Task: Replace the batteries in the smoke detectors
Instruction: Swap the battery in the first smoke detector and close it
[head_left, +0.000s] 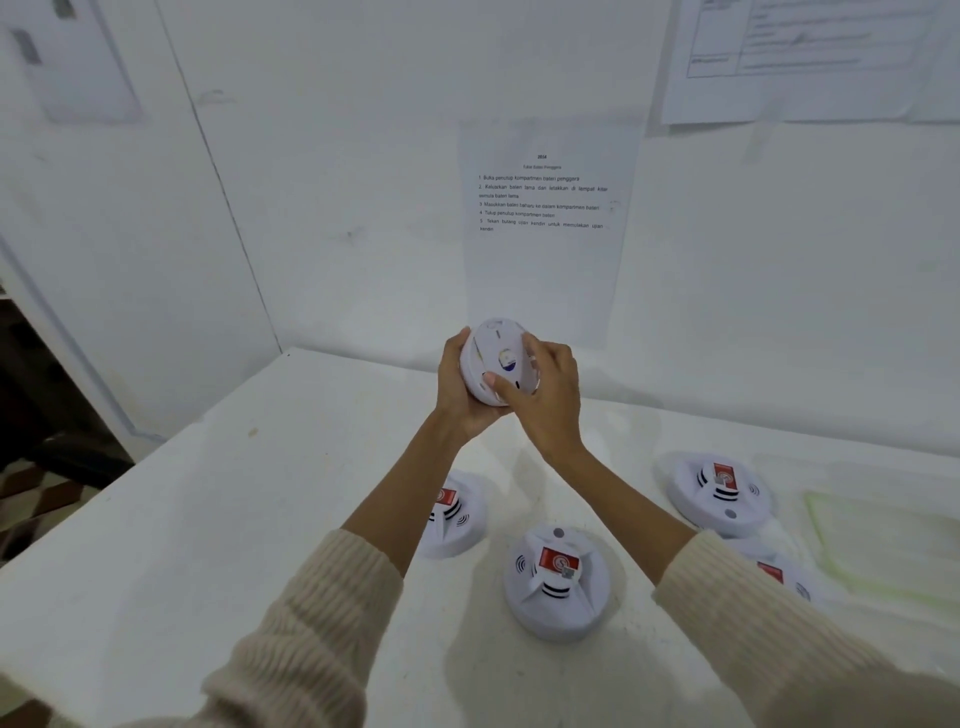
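Left hand (460, 387) and right hand (545, 400) we see clasping a raised smoke detector (496, 361), underside toward us; four detectors (556, 582) rest on the table (208, 519).

wall sheet (545, 218) headed "2654", step one "buka penutup kompartmen bateri penggera"

Five round white plastic smoke detectors show in all. One (498, 361) is held up above the white tabletop (208, 519), gripped between two bare hands, the left hand (460, 387) and the right hand (548, 397). Four lie on that tabletop, each with a red label: one (454, 514) near its middle, one (556, 579) nearer the front edge, one (719, 493) and one half-hidden (784, 577) towards its right side. Three white paper sheets hang on the walls above the tabletop: one (545, 228) directly behind it, one (810, 57) up right, one (67, 57) up left.
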